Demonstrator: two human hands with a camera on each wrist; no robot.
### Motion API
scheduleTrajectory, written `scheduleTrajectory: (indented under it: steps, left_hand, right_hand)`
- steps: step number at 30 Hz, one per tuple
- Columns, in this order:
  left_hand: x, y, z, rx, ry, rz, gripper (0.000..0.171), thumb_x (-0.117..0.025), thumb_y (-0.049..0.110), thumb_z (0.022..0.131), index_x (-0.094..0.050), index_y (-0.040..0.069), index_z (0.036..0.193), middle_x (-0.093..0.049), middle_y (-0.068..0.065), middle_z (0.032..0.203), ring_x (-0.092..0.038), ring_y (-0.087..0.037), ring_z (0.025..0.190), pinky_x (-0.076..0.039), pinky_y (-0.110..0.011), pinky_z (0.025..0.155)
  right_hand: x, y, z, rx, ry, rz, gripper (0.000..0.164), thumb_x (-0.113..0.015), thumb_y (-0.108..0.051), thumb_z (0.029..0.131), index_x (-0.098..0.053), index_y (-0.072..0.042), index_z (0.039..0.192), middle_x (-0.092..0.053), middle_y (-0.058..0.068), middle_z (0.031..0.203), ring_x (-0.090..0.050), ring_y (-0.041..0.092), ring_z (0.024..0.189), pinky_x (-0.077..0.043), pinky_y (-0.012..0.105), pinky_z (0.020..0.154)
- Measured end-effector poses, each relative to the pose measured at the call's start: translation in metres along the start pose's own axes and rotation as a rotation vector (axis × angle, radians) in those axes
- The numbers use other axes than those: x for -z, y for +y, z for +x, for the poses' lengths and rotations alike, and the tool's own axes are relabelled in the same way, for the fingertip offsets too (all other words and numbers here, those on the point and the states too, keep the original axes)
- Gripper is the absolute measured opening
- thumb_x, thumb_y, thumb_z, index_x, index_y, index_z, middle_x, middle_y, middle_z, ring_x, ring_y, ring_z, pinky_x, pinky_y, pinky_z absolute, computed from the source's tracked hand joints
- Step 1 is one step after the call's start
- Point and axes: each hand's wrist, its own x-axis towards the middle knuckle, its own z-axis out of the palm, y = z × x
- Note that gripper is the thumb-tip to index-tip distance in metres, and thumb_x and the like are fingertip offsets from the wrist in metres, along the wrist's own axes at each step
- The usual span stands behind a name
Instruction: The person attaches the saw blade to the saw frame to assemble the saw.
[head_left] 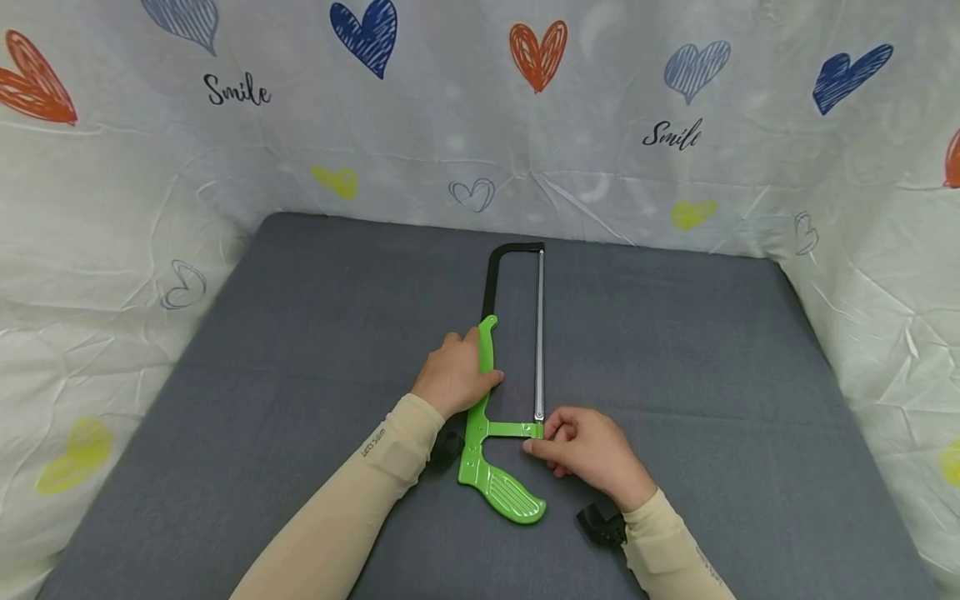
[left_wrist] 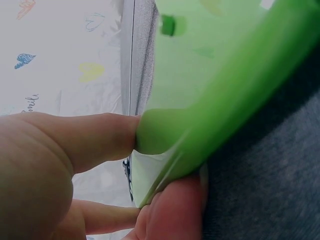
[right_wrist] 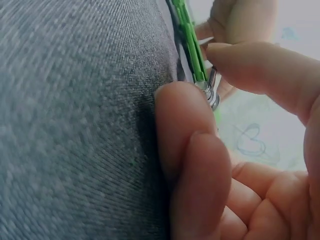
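A hacksaw (head_left: 513, 497) with a green handle and frame lies on the grey cloth, its black bow (head_left: 491, 279) pointing away from me and its thin blade (head_left: 540, 333) on the right side. My left hand (head_left: 456, 372) grips the green frame (left_wrist: 200, 100) midway, thumb on the inner side and fingers on the outer. At the near end of the blade, my right hand (head_left: 588, 450) curls thumb and fingers around the tip of the green crossbar (head_left: 513, 430). There, the right wrist view shows a shiny metal wing nut (right_wrist: 212, 95) between thumb and fingertips.
A grey cloth (head_left: 712, 375) covers the table. White curtains with hearts (head_left: 450, 125) hang behind it and along both sides. Black wrist devices (head_left: 602, 527) sit at both sleeve cuffs, close to the cloth.
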Motion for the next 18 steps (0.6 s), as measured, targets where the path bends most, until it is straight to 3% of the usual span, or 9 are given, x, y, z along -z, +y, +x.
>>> scheduleTrajectory:
  steps: [18]
  left_hand:
    - [-0.0021, -0.0006, -0.0001, -0.008, 0.0, 0.01, 0.086, -0.078, 0.039, 0.1, -0.039, -0.005, 0.164, -0.057, -0.032, 0.146, -0.069, -0.048, 0.118, -0.059, -0.055, 0.097]
  right_hand:
    - [0.0028, 0.003, 0.0012, 0.027, -0.056, 0.071, 0.018, -0.084, -0.024, 0.094, -0.072, -0.011, 0.091, -0.065, -0.001, 0.063, -0.07, 0.017, 0.062, -0.059, 0.033, 0.061]
